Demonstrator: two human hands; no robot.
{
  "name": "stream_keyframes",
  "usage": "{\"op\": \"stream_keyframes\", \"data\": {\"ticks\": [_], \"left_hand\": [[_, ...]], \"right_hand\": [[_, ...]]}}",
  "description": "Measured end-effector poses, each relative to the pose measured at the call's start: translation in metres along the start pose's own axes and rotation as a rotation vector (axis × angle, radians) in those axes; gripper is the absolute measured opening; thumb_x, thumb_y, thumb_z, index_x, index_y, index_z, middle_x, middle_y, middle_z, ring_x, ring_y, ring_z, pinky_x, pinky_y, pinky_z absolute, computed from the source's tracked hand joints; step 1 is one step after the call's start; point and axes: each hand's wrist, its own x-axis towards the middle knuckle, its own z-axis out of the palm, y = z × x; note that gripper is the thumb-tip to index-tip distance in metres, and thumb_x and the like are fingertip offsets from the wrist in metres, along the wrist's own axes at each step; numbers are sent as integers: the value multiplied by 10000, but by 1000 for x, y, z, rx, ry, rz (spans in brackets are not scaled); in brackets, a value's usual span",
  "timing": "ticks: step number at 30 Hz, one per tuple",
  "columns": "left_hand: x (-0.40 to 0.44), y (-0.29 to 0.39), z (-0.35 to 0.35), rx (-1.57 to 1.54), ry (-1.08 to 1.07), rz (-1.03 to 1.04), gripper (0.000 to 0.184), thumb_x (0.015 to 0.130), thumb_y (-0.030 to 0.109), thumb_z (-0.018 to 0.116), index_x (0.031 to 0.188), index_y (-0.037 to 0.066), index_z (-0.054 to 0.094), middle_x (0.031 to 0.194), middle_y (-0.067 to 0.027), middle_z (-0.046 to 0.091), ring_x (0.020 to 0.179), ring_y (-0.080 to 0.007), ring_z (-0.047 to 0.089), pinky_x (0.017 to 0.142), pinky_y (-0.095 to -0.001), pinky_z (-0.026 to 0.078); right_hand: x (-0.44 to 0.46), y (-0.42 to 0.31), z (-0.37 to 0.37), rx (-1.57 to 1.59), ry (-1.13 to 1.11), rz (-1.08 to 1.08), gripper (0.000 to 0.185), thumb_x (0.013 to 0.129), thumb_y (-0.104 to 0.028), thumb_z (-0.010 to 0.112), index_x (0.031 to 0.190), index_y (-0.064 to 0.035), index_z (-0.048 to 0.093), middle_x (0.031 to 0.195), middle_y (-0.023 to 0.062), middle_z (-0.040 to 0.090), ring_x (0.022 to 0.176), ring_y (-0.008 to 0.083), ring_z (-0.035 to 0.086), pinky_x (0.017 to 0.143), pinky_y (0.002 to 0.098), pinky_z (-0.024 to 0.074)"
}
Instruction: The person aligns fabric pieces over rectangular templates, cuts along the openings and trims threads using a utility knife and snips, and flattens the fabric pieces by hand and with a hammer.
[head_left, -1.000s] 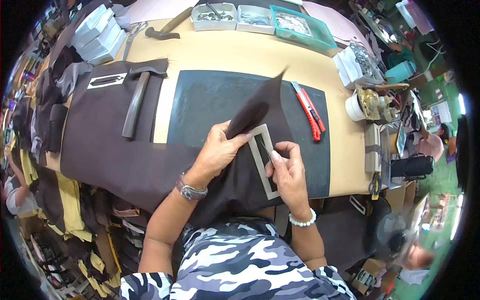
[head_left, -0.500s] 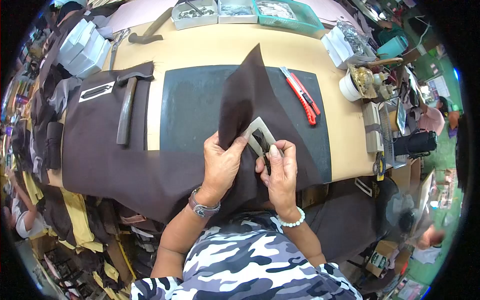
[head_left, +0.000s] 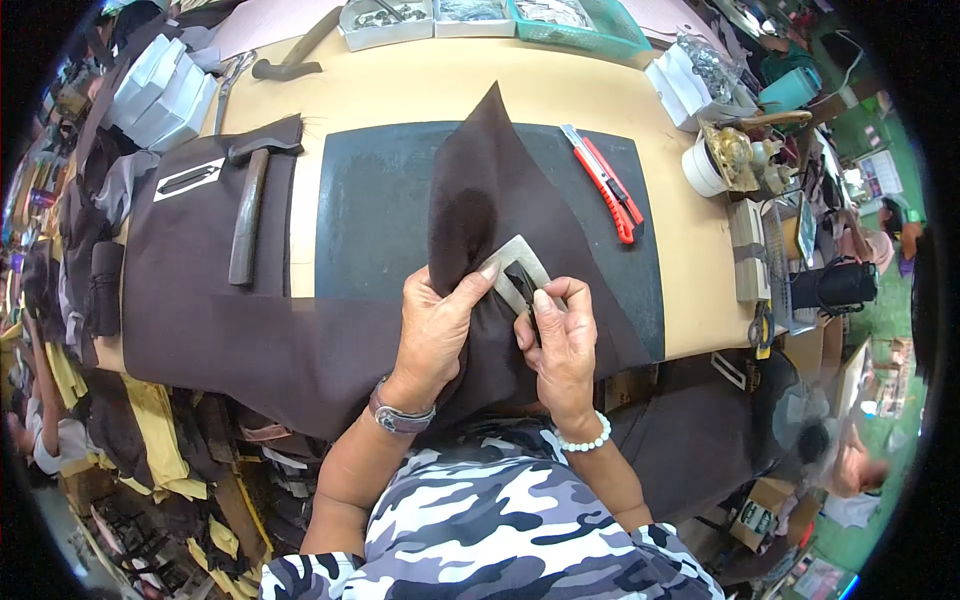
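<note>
My left hand (head_left: 435, 325) is closed on a dark brown sheet of fabric (head_left: 520, 175), its thumb pressing near a pale rectangular patch (head_left: 518, 246). The sheet stands up in a pointed fold beyond the hands and spreads left across the table. My right hand (head_left: 562, 345) pinches a black, narrow piece (head_left: 518, 275) at the slot in the patch. Its fingertips partly hide that piece and the patch's lower right side. Both hands are over the near part of a dark cutting mat (head_left: 375, 200).
Two red cutter knives (head_left: 608, 188) lie on the mat's right side. A hammer (head_left: 250, 215) rests on the fabric at left, near another slotted white patch (head_left: 188, 180). Trays of small parts (head_left: 475, 40) line the back. A white tub (head_left: 703, 170) stands at right.
The left hand has shifted slightly left, and the fold's tip leans a little further left. The right hand keeps its pinch at the patch with only a small movement.
</note>
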Motion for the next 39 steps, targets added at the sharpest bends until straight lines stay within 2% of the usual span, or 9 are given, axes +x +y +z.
{"op": "stream_keyframes", "data": {"ticks": [7, 8, 11, 14, 22, 28, 34, 35, 39], "left_hand": [[9, 8, -5, 81, -36, -48, 128, 866, 36, 606, 968, -30, 643, 898, -56, 666, 774, -96, 615, 700, -239, 505], [10, 16, -3, 93, -60, -64, 139, 864, 35, 606, 980, -34, 640, 908, -58, 666, 781, -98, 616, 710, -241, 508], [14, 22, -1, 114, -144, -94, 137, 847, 47, 624, 959, -30, 645, 893, -77, 675, 759, -113, 635, 702, -239, 519], [12, 26, 1, 156, -226, -92, 196, 849, 29, 607, 1030, -43, 624, 935, -77, 668, 797, -106, 627, 727, -235, 515], [9, 30, 2, 256, -276, -164, 219, 836, -2, 585, 1046, -53, 623, 945, -63, 663, 812, -91, 614, 733, -227, 507], [8, 33, 1, 302, -242, -195, 215, 825, 24, 615, 1027, -49, 626, 910, -59, 669, 787, -87, 616, 721, -224, 506], [14, 27, -4, 197, -258, -260, 217, 813, 44, 641, 1013, -37, 624, 904, -79, 679, 781, -119, 648, 740, -244, 527], [13, 27, -2, 152, -252, -296, 219, 809, 48, 646, 1011, -33, 625, 907, -84, 680, 784, -125, 653, 745, -250, 530], [15, 33, -2, 135, -201, -254, 226, 800, 48, 650, 1008, -38, 624, 930, -115, 684, 802, -157, 664, 758, -279, 541]], "right_hand": [[-7, -20, -9, 53, -10, 60, 290, 942, -232, 556, 1137, -85, 400, 646, -12, 495, 546, 24, 409, 449, 163, 283], [-7, -16, -19, 84, -69, -87, 385, 898, -222, 625, 1174, -61, 409, 651, -30, 490, 541, 26, 412, 450, 170, 297], [1, -51, -25, -777, -67, -393, 388, 757, -107, 736, 1103, -30, 578, 616, -18, 476, 563, 67, 482, 486, 239, 379], [29, -56, -34, -1230, -261, -945, 406, 662, -43, 720, 1058, -60, 629, 630, 2, 496, 606, 131, 550, 513, 266, 419], [45, -58, -30, -1280, -390, -1183, 307, 597, -30, 676, 897, -74, 632, 869, 43, 582, 674, 180, 602, 539, 310, 471], [48, -60, -25, -1185, -395, -927, 247, 639, -7, 675, 852, -58, 562, 906, 79, 615, 699, 241, 629, 555, 335, 476], [60, -54, -16, -980, -338, -573, 171, 739, -52, 672, 840, -29, 537, 761, 117, 631, 674, 272, 635, 553, 342, 464], [60, -55, -13, -865, -326, -389, 140, 817, -104, 654, 854, -26, 544, 715, 136, 623, 634, 210, 642, 548, 315, 455], [71, -36, -26, -604, -96, -328, 179, 880, -172, 628, 917, -4, 577, 728, 83, 623, 702, 63, 579, 616, 251, 463]]}}
